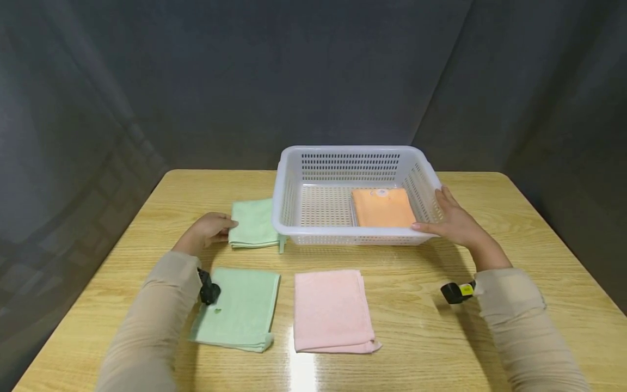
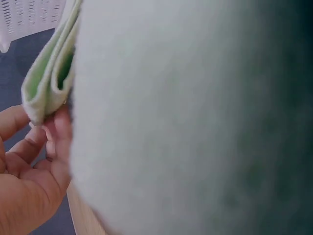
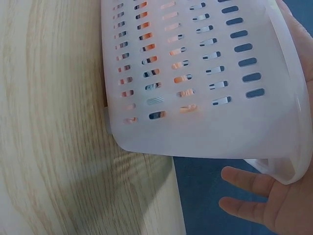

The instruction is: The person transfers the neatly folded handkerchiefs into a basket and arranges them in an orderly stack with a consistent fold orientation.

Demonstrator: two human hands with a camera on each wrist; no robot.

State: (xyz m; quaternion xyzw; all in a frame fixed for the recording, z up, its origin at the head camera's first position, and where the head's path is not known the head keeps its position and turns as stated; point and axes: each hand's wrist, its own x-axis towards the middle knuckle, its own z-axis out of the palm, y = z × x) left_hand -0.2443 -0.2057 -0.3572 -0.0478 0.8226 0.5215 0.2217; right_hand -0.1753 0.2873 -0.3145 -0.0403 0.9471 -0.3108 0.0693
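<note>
My left hand pinches the left edge of a folded light green cloth, whose right side lies by the basket's left wall. In the left wrist view, the fingers of this hand hold the folded layers of the cloth. A white perforated basket stands at the back of the table with a folded orange cloth inside, toward the right. My right hand grips the basket's front right corner. The right wrist view shows this hand at the rim of the basket.
Nearer the front of the wooden table, another folded green cloth lies at left, partly under my left wrist camera. A folded pink cloth lies to its right. Dark curtains hang behind and at both sides.
</note>
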